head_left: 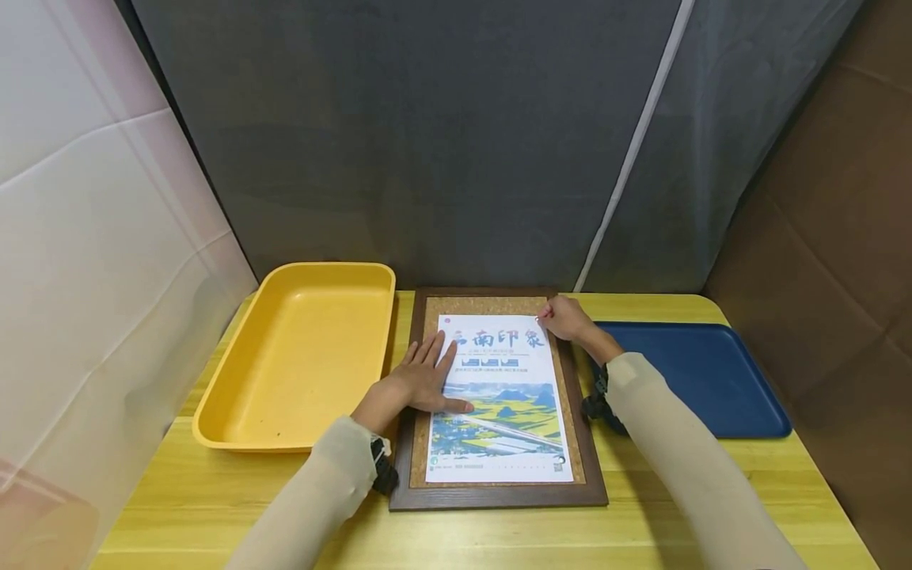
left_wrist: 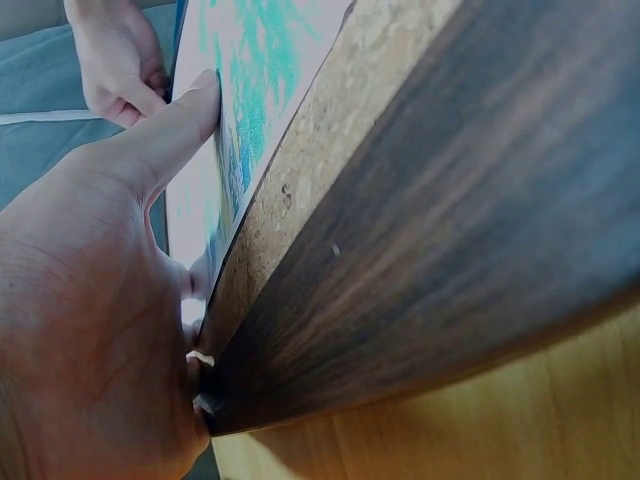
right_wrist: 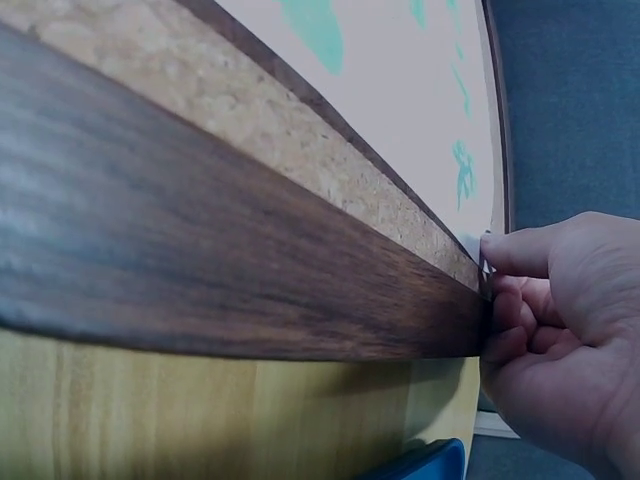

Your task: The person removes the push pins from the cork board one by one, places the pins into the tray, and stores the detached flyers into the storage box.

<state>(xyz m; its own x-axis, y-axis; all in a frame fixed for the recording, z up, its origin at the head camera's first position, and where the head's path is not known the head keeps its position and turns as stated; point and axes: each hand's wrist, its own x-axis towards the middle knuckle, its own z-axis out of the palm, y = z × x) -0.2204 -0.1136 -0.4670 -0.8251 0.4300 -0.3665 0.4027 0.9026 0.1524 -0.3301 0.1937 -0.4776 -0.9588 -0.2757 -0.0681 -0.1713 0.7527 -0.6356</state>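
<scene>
A printed poster [head_left: 499,372] with blue lettering and a yellow and blue landscape lies on a cork board [head_left: 492,305] in a dark wooden frame [head_left: 499,497]. Spread flat on the poster's left side, the left hand [head_left: 425,381] presses it down, thumb pointing inward. At the poster's top right corner, the right hand [head_left: 566,318] has its fingers curled and pinches a small shiny thumbtack [head_left: 537,319], mostly hidden by the fingertips. Shiny thumbtacks also sit at the poster's lower corners, one at the right [head_left: 561,460] and one at the left [head_left: 435,461].
A yellow tray [head_left: 292,356] stands left of the frame on the wooden table [head_left: 484,538]. To the right, partly behind the right forearm, is a blue tray [head_left: 712,380]. A grey curtain [head_left: 413,142] hangs behind the table.
</scene>
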